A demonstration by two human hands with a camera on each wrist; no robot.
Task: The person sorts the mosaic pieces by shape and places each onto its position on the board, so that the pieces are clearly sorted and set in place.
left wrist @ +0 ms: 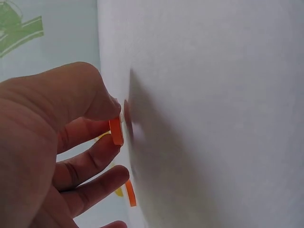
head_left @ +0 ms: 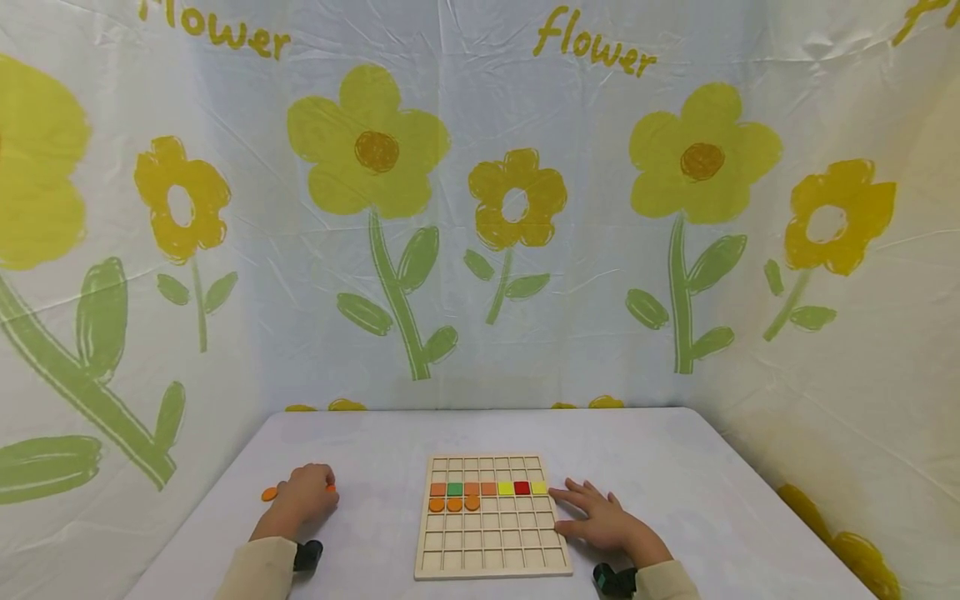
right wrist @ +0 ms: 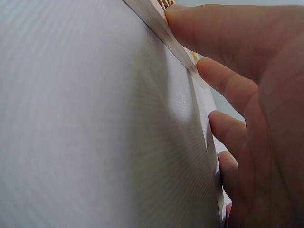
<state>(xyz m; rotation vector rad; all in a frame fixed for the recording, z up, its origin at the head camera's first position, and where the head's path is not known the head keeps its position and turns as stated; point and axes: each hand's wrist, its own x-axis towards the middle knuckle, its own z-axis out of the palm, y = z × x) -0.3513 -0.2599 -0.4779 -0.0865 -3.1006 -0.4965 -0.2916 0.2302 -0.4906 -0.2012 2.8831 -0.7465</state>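
Above the table's left side, my left hand (head_left: 298, 502) pinches an orange disc (left wrist: 116, 131) between thumb and finger. A second orange disc (head_left: 269, 494) lies left of that hand, partly behind its fingers. Centred on the table is a wooden grid board (head_left: 493, 573). One of its rows bears coloured squares in orange, green, yellow and red, including a red square (head_left: 522, 488). Just below them, three orange discs (head_left: 454, 505) sit at the row's left end. My right hand (head_left: 603, 523), fingers spread, rests against the board's right edge.
A white cloth covers the table (head_left: 367, 450). Behind and beside it hangs a curtain (head_left: 450, 275) printed with yellow flowers. Both wrists carry a black camera mount, such as the right mount (head_left: 613, 581).
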